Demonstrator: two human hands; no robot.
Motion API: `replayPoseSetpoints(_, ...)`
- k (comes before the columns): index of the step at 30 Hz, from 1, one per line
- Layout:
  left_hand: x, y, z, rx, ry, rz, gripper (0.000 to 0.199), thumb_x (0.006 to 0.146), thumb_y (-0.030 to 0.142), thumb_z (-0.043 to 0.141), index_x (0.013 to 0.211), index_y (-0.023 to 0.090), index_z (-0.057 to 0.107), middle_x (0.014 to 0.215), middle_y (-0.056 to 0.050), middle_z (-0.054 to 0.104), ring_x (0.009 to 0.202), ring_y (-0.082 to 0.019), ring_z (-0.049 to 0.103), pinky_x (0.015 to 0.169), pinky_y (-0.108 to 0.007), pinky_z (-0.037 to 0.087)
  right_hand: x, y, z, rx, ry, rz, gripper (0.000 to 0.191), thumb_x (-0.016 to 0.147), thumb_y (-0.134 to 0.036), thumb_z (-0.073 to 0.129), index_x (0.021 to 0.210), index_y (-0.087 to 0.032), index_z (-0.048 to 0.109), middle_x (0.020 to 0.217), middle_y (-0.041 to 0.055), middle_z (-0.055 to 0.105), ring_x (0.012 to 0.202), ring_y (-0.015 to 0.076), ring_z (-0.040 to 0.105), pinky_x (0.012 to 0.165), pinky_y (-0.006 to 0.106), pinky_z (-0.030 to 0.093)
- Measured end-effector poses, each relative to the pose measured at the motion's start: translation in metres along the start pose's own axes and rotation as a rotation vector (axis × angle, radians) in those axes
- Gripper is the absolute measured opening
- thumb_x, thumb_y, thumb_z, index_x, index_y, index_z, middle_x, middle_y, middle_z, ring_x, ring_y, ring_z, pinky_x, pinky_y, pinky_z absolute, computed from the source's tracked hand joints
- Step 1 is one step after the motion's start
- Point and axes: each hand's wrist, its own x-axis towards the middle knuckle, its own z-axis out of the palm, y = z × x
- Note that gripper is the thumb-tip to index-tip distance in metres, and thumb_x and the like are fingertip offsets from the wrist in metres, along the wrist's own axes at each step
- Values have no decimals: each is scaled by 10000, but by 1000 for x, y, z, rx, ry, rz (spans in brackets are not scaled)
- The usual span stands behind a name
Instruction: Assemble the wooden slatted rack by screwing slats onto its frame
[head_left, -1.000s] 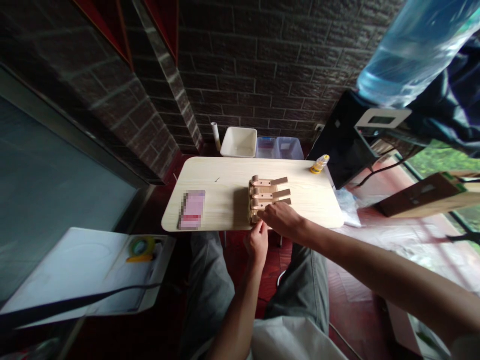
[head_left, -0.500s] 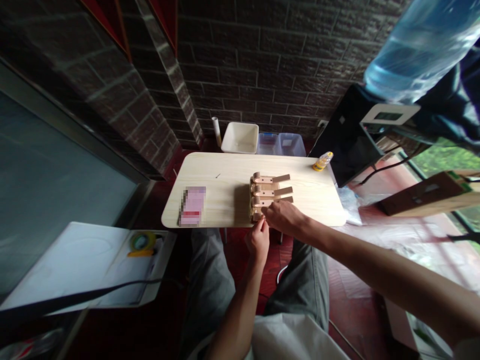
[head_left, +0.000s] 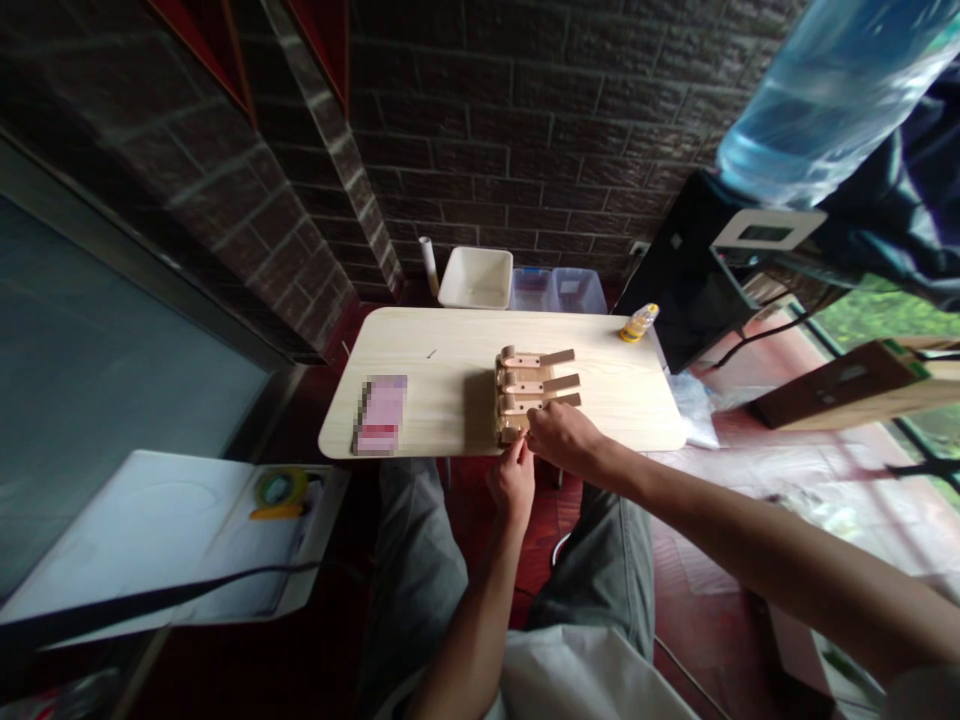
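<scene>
A tan block sits near the front edge of the pale table, carrying several brown leather-like straps with curled left ends, small dark holes and flat tails pointing right. At its near left corner, the thumb and fingers of my left hand are pinched by the nearest strap's curled end. My right hand reaches in from the right, fingers bent closed, and covers most of that nearest strap. The fingertips of both hands almost meet. Whatever is pinched between them is too small or hidden to make out.
On the pale table lie a pixelated pink item at left and a small dark piece. A yellow-tipped clear bottle stands at the back right. Behind the table are a white bin and clear plastic boxes.
The whole view has shifted slightly. Both hands stay at the block's near end, with only a small change in the right hand's fingers. The straps look the same.
</scene>
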Motion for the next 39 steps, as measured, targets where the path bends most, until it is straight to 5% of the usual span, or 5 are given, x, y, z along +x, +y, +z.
replayPoseSetpoints(4,0,0,0,11,-18,-12,245,879,155,632,1071,182,781,759,-125,773,655,-184,722,627,-232,480,1,-4,4,30,1,57,255,946,-131,436,1066,-79,654,962,171,707,869,251,705,716,313,538)
replayPoseSetpoints(10,0,2,0,-5,25,-16,201,886,200,634,1000,188,799,753,-122,773,617,-179,712,599,-237,481,-8,0,-11,-6,41,-99,325,923,-84,459,1210,-85,610,1009,174,713,895,250,704,728,314,527)
replayPoseSetpoints(19,1,2,-1,-22,36,3,202,915,247,621,934,174,808,715,-127,763,589,-161,694,577,-223,451,-8,2,-18,-127,36,-206,289,964,-108,427,1053,-130,701,923,149,721,842,241,693,678,312,487)
replayPoseSetpoints(39,-1,-2,4,-88,22,-35,241,911,210,605,1073,185,782,832,-138,782,683,-180,733,656,-232,521,4,-1,-18,-23,-17,-55,227,928,-143,504,1045,-81,689,935,188,726,860,272,724,716,330,561)
